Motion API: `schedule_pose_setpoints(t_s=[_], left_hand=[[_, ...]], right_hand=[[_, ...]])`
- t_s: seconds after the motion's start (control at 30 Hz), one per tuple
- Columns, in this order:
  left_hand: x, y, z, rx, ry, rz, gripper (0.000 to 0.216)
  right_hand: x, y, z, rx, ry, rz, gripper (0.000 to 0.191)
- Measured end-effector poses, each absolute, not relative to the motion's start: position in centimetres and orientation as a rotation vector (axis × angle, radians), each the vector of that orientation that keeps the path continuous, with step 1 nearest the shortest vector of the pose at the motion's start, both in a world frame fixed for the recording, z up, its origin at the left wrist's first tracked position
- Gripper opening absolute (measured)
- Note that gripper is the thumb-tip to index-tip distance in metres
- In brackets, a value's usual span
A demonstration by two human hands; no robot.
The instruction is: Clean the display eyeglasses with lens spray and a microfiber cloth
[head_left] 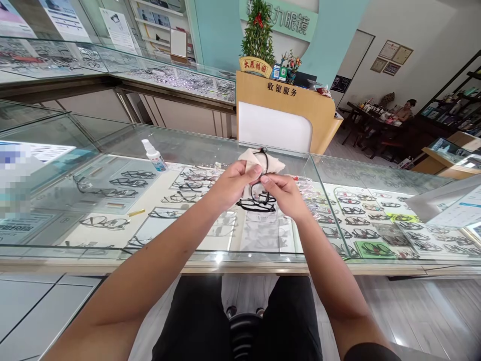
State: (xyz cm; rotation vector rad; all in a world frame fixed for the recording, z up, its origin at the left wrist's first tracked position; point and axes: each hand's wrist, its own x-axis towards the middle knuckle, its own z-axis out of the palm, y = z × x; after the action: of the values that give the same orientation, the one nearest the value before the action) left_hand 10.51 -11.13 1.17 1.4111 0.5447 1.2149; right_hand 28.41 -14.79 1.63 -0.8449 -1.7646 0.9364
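**Op:** Over the glass counter (112, 145), chest height, I see both hands meeting at centre. Left hand (235, 181) is pinched shut on a beige cloth (252, 159), thumb and fingers folded round it. Right hand (282, 193) is closed on black glasses (260, 193), fingertips gripping the frame.

**Eng:** Why held up, not laid down?

**Op:** My read: lifted clear of the glass so cloth can wrap a lens from both sides. One temple arm sticks up past the cloth, the rest hangs below the fingers.

**Eng:** Anything close by?

**Op:** Spray bottle (154, 155) stands on the counter to the left, well apart from the hands, presumably kept within reach. Rows of frames lie under the glass. Cashier desk (285, 108) sits beyond.
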Motion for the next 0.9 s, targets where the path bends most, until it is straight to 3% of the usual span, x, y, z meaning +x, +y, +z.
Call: schedule_pose_setpoints(t_s=[0.3, 0.53, 0.73, 0.9], left_hand=[[12.1, -11.3, 0.4, 1.239, 0.664, 1.399, 0.065], [10.9, -9.9, 0.2, 1.155, 0.695, 1.436, 0.069], [10.8, -10.9, -0.3, 1.419, 0.777, 1.203, 0.070], [11.8, -12.8, 0.3, 1.647, 0.734, 1.089, 0.071]], right_hand=[[27.4, -15.1, 1.3, -0.912, -1.857, 0.814, 0.073], [28.6, -14.9, 1.5, -0.905, -1.635, 0.830, 0.057], [29.1, -14.4, 1.5, -0.828, -1.457, 0.492, 0.055], [28.4, -14.6, 1.6, -0.881, -1.459, 0.512, 0.058]])
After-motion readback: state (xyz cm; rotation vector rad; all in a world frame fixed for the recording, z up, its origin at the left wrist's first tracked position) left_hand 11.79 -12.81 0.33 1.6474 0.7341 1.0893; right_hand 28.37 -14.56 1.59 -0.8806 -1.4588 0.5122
